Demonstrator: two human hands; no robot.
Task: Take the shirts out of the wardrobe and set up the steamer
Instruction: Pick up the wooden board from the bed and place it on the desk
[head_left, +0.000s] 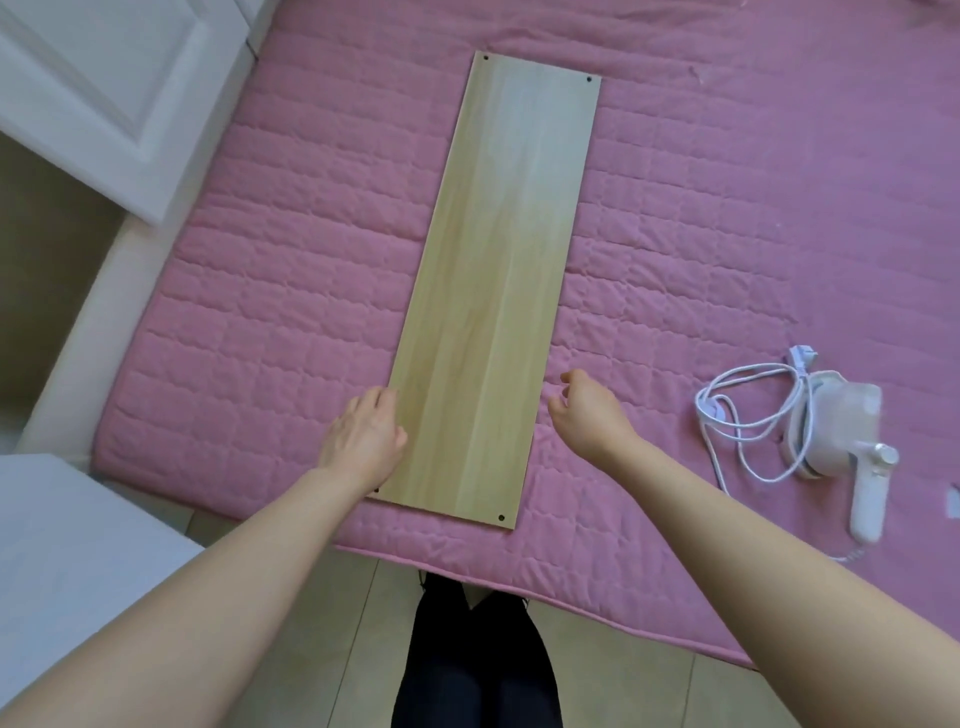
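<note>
- The steamer (852, 447) lay on the pink quilt (260, 312) near its front edge, cord (748, 410) coiled beside it.
- My right hand (589, 410) hovered loosely curled, holding nothing, between steamer and wooden board (498, 291).
- My left hand (363, 434) rested relaxed on the board's left edge.

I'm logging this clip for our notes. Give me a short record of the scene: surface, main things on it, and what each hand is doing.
surface: pink quilted bed cover
board: long wooden board lying flat on the cover
steamer: white handheld steamer right of the board, lying on the cover, cord loosely coiled, plug loose
left hand: resting on the board's near left edge
right hand: loosely curled beside the board, holding nothing
shirts: none in view
</note>
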